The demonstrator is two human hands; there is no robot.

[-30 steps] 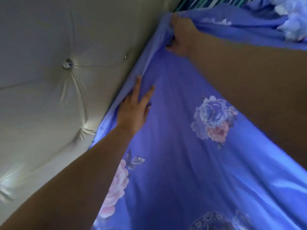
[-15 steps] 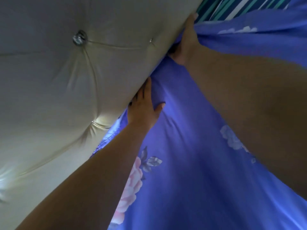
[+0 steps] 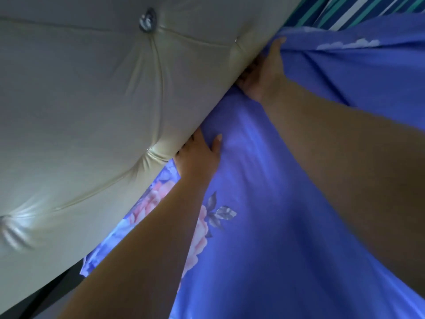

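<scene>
The person is tucking a blue flowered sheet (image 3: 287, 203) into the narrow gap along the padded cream headboard (image 3: 92, 100). The sheet is lying over the bed, and its edge is running along the foot of the headboard, from the lower left up to the striped cloth (image 3: 358, 10) at the top.

The left hand (image 3: 197, 157) is lying flat on the sheet right at the gap. Its fingers are straight and are going under the bulge of the headboard, so their tips are hidden, and the thumb is spreading out to the side on the cloth. The right hand (image 3: 264, 72) is working further along the same edge. It is gripping a bunched fold of the sheet, and creases are running out from it; its fingertips are in shadow.

To do this step well, I think the left hand should be pushing the cloth straight down into the gap with flat fingers, not dragging it sideways. The right hand should be pulling the fold tight along the edge, so that the creases near it are going away before the cloth goes in. It is better to be moving in short steps along the headboard. Near the lower left the edge of the sheet is showing outside the gap, so this part is probably needing attention too.
</scene>
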